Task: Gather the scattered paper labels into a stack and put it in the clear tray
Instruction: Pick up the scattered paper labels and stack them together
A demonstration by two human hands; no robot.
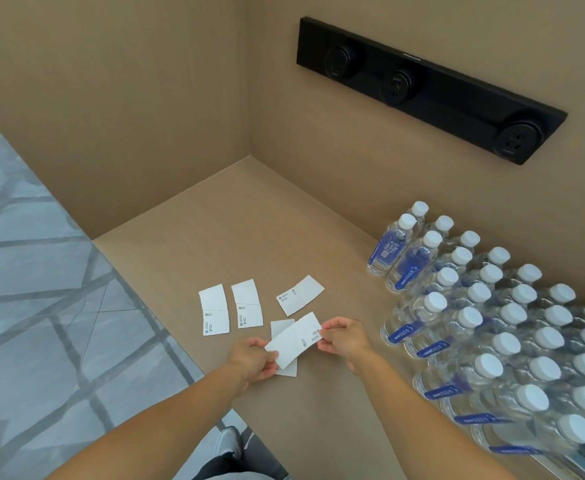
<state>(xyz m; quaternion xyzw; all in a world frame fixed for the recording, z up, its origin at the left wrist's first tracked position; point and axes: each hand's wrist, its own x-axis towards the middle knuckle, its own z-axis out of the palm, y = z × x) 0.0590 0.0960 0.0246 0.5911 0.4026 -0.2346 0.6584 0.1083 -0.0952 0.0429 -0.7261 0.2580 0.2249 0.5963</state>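
Observation:
White paper labels lie on the tan counter (249,220). One label (214,309) lies at the left, a second (247,304) beside it, and a third (300,295) sits angled further right. I hold a fourth label (294,339) above the counter: my left hand (254,358) pinches its lower left end and my right hand (344,337) pinches its upper right end. Under it another label (281,327) lies on the counter, partly covered. No clear tray is in view.
Several rows of water bottles (492,323) with white caps fill the right side of the counter. A black socket strip (429,88) is mounted on the back wall. The counter's left edge (166,327) drops to a grey tiled floor.

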